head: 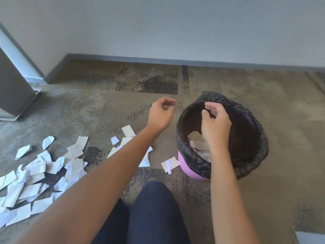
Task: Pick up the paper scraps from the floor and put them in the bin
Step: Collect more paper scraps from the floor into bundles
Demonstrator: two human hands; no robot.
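Kneeling on the patterned brown carpet (pixel 290 138), person in dark trousers (pixel 154 213), both bare arms reaching forward. Right hand (pixel 215 123) hangs over the mouth of the round pink bin (pixel 190 169) lined with a black plastic bag (pixel 253 161), fingers loosely curled, thumb apart, nothing gripped. Left hand (pixel 162 112) hovers above carpet just left of the bin, fingers loosely curled toward the thumb; cannot tell if anything tiny sits between the tips, looks empty. Several beige and white paper scraps (pixel 198 143) already lie inside the bin on its near-left side. One folded white scrap (pixel 169 163) lies on the floor touching the bin's near-left base. A few scraps (pixel 128 131) lie under the left forearm. Big heap of torn white scraps (pixel 35 175) spread over the near-left floor. Grey skirting (pixel 123 58) along the far wall; dark door edge (pixel 14 92) far left.
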